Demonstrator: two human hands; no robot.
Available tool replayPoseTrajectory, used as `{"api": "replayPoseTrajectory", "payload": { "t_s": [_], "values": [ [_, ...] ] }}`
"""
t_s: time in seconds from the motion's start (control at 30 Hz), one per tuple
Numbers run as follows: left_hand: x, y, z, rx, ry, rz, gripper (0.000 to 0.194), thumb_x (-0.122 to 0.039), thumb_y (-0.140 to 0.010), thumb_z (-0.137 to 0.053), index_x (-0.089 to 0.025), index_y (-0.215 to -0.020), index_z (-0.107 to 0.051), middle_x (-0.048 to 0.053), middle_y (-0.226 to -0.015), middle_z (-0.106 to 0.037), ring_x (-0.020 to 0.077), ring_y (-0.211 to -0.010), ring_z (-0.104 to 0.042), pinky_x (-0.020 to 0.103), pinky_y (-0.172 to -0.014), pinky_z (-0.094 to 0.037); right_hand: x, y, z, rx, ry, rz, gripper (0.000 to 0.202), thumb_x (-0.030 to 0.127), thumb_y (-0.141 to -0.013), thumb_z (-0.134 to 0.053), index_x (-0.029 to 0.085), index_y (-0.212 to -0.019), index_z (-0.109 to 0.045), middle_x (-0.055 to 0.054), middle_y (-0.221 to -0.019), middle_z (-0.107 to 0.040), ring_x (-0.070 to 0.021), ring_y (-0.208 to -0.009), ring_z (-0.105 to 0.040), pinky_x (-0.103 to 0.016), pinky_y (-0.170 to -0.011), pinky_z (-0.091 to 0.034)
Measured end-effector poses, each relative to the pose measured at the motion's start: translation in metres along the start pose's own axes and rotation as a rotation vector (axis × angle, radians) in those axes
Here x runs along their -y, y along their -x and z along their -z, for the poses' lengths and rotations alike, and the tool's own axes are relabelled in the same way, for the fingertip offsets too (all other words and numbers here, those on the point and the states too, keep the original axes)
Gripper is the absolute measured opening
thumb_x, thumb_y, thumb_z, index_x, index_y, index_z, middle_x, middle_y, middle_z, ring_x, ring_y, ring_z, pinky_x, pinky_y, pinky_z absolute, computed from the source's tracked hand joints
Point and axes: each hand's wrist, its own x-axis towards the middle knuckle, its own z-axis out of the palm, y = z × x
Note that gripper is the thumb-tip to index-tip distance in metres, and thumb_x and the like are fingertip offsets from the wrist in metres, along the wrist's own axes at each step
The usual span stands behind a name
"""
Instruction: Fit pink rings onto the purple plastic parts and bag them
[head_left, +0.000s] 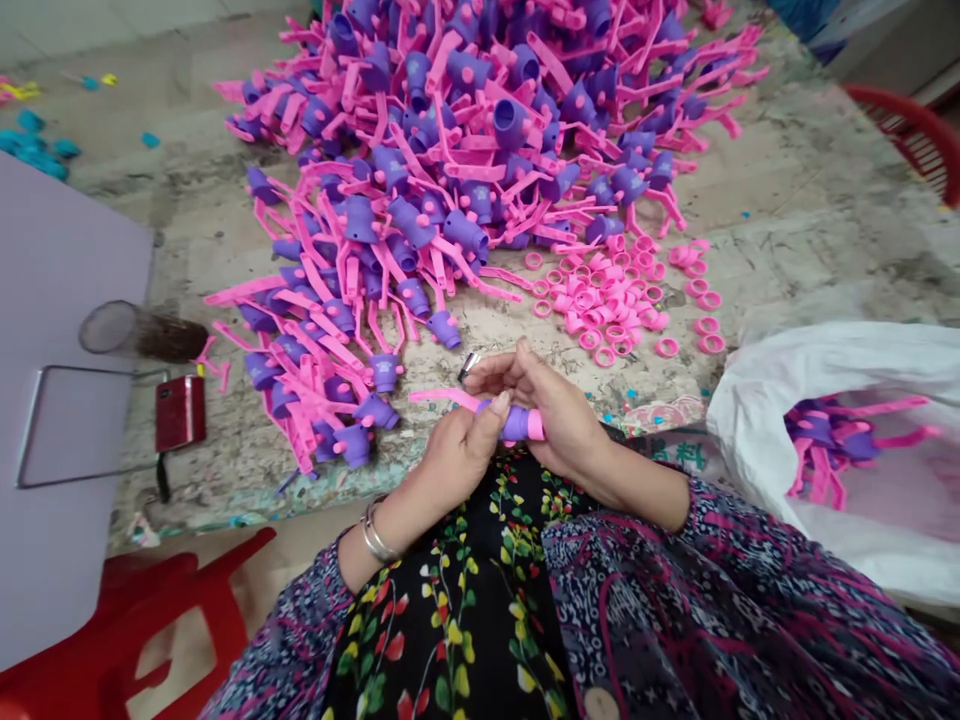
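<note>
Just in front of my body I hold a purple plastic cup-shaped piece (516, 424) with a long pink arm pointing left and a pink ring on its right end. My left hand (469, 445) grips it, thumb pressed along its top. Fingers of my right hand (551, 405) curl round its right end, by the ring. Part of the piece is hidden behind the fingers. A small dark, shiny object (469, 367) shows at my right fingertips; I cannot make out what it is. Beyond my hands lies a pile of loose pink rings (607, 295).
A large heap of purple-and-pink pieces (420, 200) covers the table's middle and back. At right stands a white sack (757, 370) with similar pieces inside. A glass (142, 330), a dark red box (180, 413) and a red stool (187, 600) are at left.
</note>
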Motion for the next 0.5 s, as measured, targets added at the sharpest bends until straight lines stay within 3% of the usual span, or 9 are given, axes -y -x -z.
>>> {"api": "replayPoseTrajectory", "payload": {
  "t_s": [0.17,0.5],
  "values": [
    [-0.007,0.006,-0.001,-0.113,-0.221,-0.105,0.056,-0.057,-0.097,-0.024,-0.018,-0.076,-0.059,0.004,-0.073,-0.064,0.0186,-0.071,-0.059,0.03,-0.066,-0.041,0.004,0.006,0.002,0.029,-0.013,-0.038,0.055,0.069,-0.086,-0.048,0.019,-0.088,-0.07,-0.007,-0.087,-0.074,-0.0173,-0.085,-0.069,-0.033,-0.086,-0.051],
    [-0.021,0.011,-0.005,-0.211,-0.283,-0.119,0.048,-0.057,-0.093,-0.038,-0.019,-0.078,-0.063,0.006,-0.069,-0.062,0.0203,-0.065,-0.054,0.029,-0.061,-0.034,0.011,0.008,0.01,0.116,0.085,-0.061,0.061,0.068,-0.092,-0.033,0.019,-0.092,-0.069,-0.008,-0.093,-0.073,-0.0179,-0.089,-0.069,-0.034,-0.089,-0.053]
  ]
}}
